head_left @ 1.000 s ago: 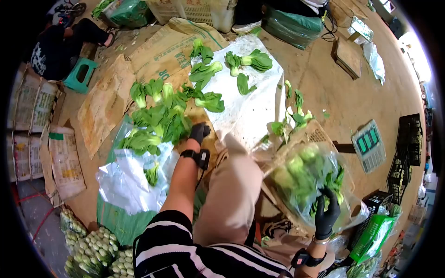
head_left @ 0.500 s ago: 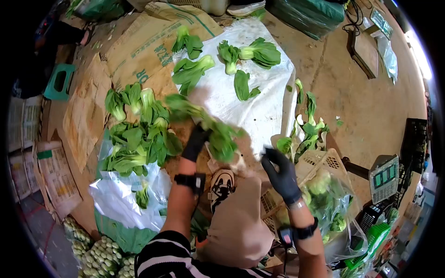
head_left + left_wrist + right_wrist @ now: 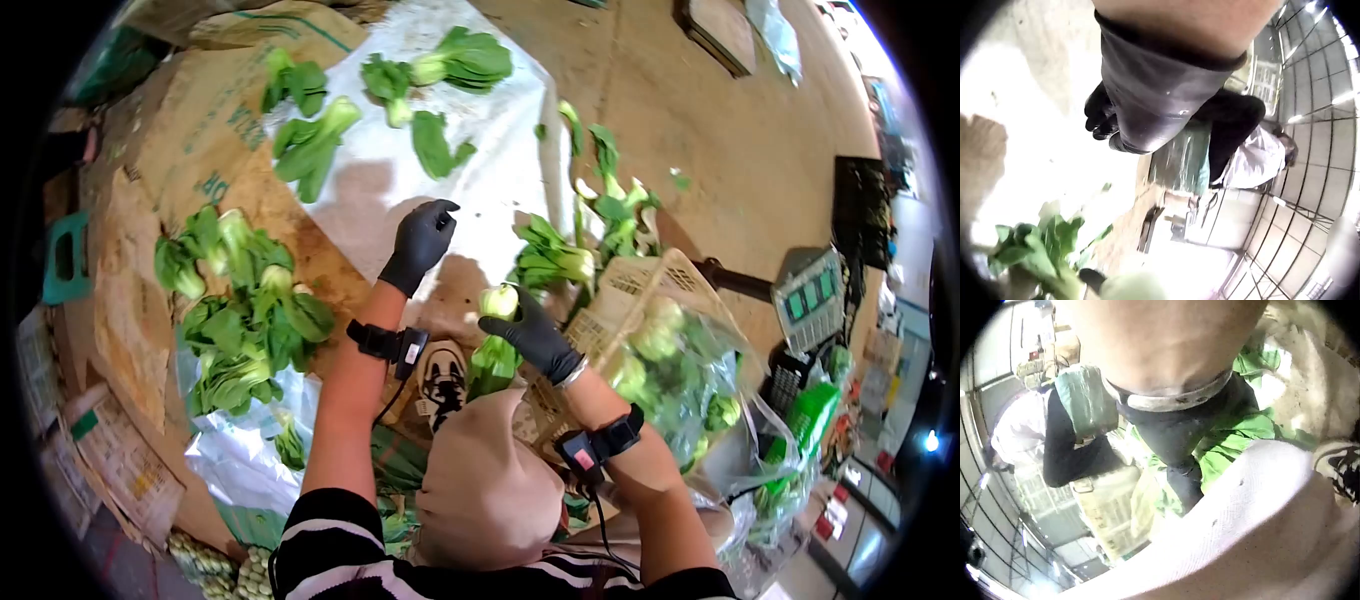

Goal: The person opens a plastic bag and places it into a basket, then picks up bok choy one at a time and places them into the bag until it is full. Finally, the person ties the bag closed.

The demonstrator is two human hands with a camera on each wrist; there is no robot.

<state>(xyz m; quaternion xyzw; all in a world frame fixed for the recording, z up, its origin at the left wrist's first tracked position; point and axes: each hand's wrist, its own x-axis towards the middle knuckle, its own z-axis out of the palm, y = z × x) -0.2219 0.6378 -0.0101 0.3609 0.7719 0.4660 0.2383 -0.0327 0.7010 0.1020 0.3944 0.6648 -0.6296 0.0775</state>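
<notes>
My left hand, black-gloved, hangs above the white sheet with loosely bent fingers and nothing in its grasp. Thumb and fingers of my right hand grip a bok choy near its pale base, its leaves pointing down beside my knee. Another bok choy lies just beyond that hand, by the crate. In the right wrist view, green leaves show beside my right hand. The left wrist view has my left hand with leafy greens below it.
A crate with bagged greens stands at the right, near a scale display. Several bok choy are heaped at the left above silvery plastic. More heads lie on the sheet's far part. My shoe is below my left hand.
The blurred greens at my left hand have left it, and that hand is farther forward. My right hand has moved left and grips a bok choy. Another now lies near the crate. The view has shifted.
</notes>
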